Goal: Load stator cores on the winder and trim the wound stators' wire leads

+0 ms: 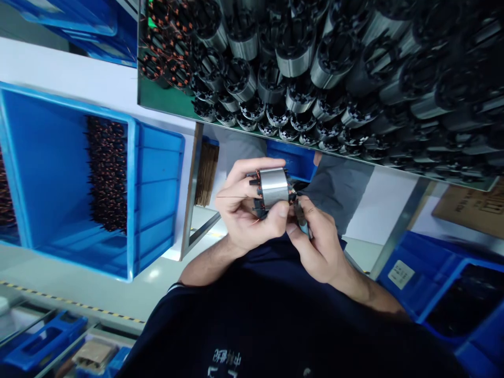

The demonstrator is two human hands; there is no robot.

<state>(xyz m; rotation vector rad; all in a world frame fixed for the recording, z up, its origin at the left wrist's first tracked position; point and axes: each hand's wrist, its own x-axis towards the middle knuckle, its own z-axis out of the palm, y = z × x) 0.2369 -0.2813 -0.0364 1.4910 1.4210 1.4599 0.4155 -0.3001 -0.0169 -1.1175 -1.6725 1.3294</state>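
My left hand (242,212) is wrapped around a small motor stator (272,188) with a shiny steel body, black end pieces and copper windings, held above my lap. My right hand (315,239) is closed on a thin tool (301,218) whose tip touches the stator's right end. A fine copper wire runs left from the stator across my left hand. Both forearms rise from my dark shirt at the bottom of the view.
A green-topped table (165,102) above my hands carries several rows of similar stators (295,58). A blue crate (118,189) on the left holds copper-wound parts. More blue crates (444,283) sit at the right and at the lower left. A metal table leg (399,228) slants beside my right arm.
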